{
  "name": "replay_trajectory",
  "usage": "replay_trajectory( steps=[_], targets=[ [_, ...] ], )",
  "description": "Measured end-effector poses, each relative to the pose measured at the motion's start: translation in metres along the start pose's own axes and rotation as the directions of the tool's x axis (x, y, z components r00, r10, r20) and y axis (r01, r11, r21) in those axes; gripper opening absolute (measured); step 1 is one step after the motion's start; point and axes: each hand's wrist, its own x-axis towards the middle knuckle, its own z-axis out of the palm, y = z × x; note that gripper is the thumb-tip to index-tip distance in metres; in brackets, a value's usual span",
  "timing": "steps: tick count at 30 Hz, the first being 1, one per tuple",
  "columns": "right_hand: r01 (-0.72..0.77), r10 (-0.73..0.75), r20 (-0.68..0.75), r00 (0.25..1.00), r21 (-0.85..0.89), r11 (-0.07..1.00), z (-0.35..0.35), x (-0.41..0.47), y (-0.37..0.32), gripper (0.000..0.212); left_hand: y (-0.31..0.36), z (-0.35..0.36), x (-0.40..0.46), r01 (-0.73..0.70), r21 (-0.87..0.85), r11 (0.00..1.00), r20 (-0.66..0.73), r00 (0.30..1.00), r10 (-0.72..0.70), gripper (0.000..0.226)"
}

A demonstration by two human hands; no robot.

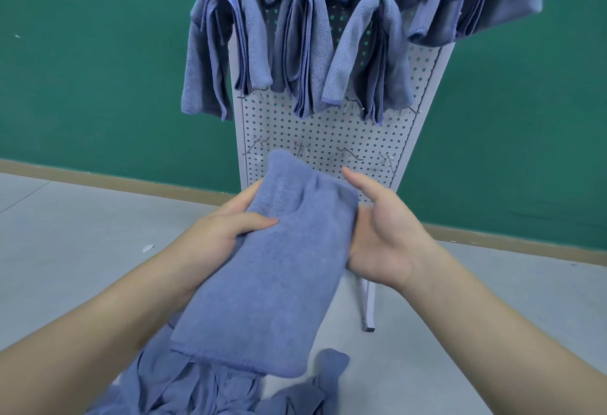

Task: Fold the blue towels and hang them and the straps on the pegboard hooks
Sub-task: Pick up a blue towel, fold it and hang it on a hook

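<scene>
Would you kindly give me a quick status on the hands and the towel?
Left hand grips folded blue towel; right hand supports its right edge, thumb up. Bare hooks on pegboard ahead. Nothing in the way.

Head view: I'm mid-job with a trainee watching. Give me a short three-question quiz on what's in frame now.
1. True or false: the folded towel is already hung on a hook.
2. Multiple choice: the bare hooks nearest the hands are A) above the hanging towels, B) below them, C) on the floor.
3. Fill in: the left hand grips the towel with its thumb on ___ of the fabric, while the right hand is at its other edge.

Key: 1 false; 2 B; 3 top.
</scene>
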Motion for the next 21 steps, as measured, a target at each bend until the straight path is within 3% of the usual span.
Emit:
replay_trajectory(
  steps=[3, 7, 9, 12, 16, 21],
  targets=[
    [0.091, -0.091, 0.012, 0.996, 0.037, 0.995, -0.002, 0.002, -0.005, 0.049, 0.002, -0.005, -0.001, 0.038, 0.064, 0.997, 0.019, 0.999, -0.039, 0.054],
    [0.149, -0.151, -0.019, 0.988, -0.088, 0.985, -0.004, 0.004, -0.003, 0.042, -0.004, -0.012, -0.005, 0.053, 0.228, 0.972, 0.065, 0.995, -0.07, 0.043],
    [0.21, -0.218, -0.027, 0.975, -0.179, 0.961, -0.002, 0.005, 0.003, 0.036, -0.007, -0.009, -0.006, -0.019, 0.327, 0.945, 0.032, 0.999, 0.01, 0.045],
    [0.309, -0.338, -0.021, 0.941, -0.351, 0.884, 0.002, 0.006, 0.014, 0.024, -0.01, 0.0, -0.004, -0.112, 0.308, 0.945, -0.091, 0.985, 0.147, 0.04],
    [0.327, -0.378, -0.003, 0.926, -0.496, 0.804, 0.007, 0.009, 0.025, 0.02, -0.016, -0.003, 0.003, -0.211, 0.456, 0.864, -0.189, 0.926, 0.326, 0.031],
    [0.372, -0.387, 0.058, 0.92, -0.435, 0.82, 0.013, 0.009, 0.03, 0.023, -0.021, -0.005, 0.008, -0.231, 0.721, 0.653, -0.177, 0.85, 0.497, 0.069]
  ],
)
